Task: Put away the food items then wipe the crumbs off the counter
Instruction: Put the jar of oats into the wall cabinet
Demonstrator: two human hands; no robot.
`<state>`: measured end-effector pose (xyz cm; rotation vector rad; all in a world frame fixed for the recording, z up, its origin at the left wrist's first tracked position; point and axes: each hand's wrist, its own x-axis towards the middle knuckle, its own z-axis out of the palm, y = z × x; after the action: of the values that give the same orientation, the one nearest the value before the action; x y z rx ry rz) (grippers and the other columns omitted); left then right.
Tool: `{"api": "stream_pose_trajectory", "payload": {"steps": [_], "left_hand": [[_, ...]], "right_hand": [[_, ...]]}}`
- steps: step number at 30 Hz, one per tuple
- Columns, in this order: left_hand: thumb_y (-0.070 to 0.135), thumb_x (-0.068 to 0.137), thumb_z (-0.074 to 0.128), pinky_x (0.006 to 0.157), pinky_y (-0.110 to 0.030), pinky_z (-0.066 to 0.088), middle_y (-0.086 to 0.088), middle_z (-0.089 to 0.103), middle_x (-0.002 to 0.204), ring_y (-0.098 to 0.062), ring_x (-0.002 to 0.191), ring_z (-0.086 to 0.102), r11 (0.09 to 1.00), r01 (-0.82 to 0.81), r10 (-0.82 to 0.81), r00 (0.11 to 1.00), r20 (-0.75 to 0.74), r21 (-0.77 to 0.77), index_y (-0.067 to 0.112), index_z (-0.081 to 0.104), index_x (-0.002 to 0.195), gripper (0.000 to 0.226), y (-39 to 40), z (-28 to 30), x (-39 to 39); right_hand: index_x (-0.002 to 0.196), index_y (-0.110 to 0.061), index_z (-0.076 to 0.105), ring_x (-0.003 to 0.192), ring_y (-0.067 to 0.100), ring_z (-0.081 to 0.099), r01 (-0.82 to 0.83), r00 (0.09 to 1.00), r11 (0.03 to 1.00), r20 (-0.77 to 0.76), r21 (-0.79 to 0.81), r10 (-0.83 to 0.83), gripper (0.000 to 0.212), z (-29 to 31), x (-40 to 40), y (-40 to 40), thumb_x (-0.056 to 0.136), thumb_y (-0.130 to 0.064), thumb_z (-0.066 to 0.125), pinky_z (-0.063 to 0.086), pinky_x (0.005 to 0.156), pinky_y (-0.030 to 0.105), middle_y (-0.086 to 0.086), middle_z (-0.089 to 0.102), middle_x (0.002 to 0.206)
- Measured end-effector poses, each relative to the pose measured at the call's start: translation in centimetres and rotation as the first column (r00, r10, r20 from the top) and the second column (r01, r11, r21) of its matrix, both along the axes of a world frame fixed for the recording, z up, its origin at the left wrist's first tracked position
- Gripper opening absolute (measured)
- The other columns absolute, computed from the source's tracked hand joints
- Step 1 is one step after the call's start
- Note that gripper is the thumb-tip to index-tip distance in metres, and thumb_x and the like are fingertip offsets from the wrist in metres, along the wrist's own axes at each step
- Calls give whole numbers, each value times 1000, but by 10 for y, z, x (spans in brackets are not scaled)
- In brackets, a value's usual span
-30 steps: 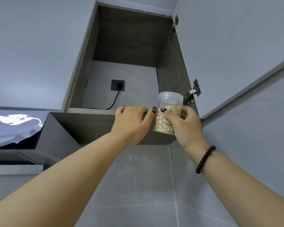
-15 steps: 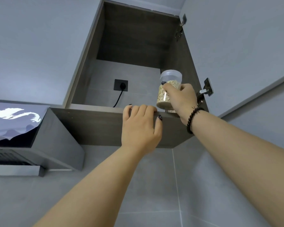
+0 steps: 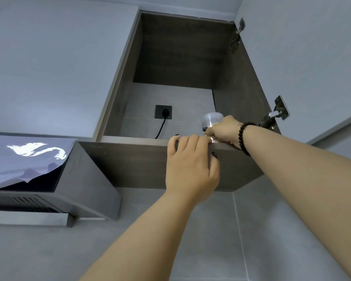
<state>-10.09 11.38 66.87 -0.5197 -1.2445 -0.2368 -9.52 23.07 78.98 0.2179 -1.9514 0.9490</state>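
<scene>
Setting: domestic kitchen, seen from below.

Landmark: wall cabinet (image 3: 182, 163), open, dark wood-grain carcass, mounted high on the wall. Its pale grey door (image 3: 304, 57) is swung out to the right on 2 metal hinges (image 3: 276, 116).

Inside the cabinet, on the back wall: 1 black power socket (image 3: 163, 111) with a black cable (image 3: 160, 128) plugged in and hanging down.

Left of the cabinet, touching its side: range hood (image 3: 49, 179), grey casing, slotted vent grille on the underside, glossy front panel partly covered with loose protective film.

Below the cabinet: large grey wall tiles (image 3: 261, 230) with pale grout lines.

Left of and above the cabinet: flat pale grey cupboard fronts (image 3: 55, 63).
</scene>
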Motion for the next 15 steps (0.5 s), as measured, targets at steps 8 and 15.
{"api": "stream_pose_trajectory", "payload": {"steps": [8, 15], "left_hand": [[28, 83, 46, 107, -40, 29, 6, 57, 93, -17, 94, 50, 999, -27, 27, 1000, 3, -16, 17, 60, 105, 29, -2, -1, -1], [28, 82, 45, 107, -41, 28, 6, 59, 96, -17, 97, 51, 1000, -21, 21, 1000, -1, -14, 17, 61, 107, 31, -1, -2, 0]], "right_hand": [[96, -3, 58, 85, 25, 58, 43, 980, 926, 165, 376, -112, 27, -5, 11, -1, 92, -29, 58, 50, 81, 33, 15, 63, 100], [97, -3, 56, 79, 23, 53, 176, 964, 872, 100, 456, -247, 39, -5, 14, 3, 92, -41, 55, 43, 71, 29, 12, 56, 96]]}}
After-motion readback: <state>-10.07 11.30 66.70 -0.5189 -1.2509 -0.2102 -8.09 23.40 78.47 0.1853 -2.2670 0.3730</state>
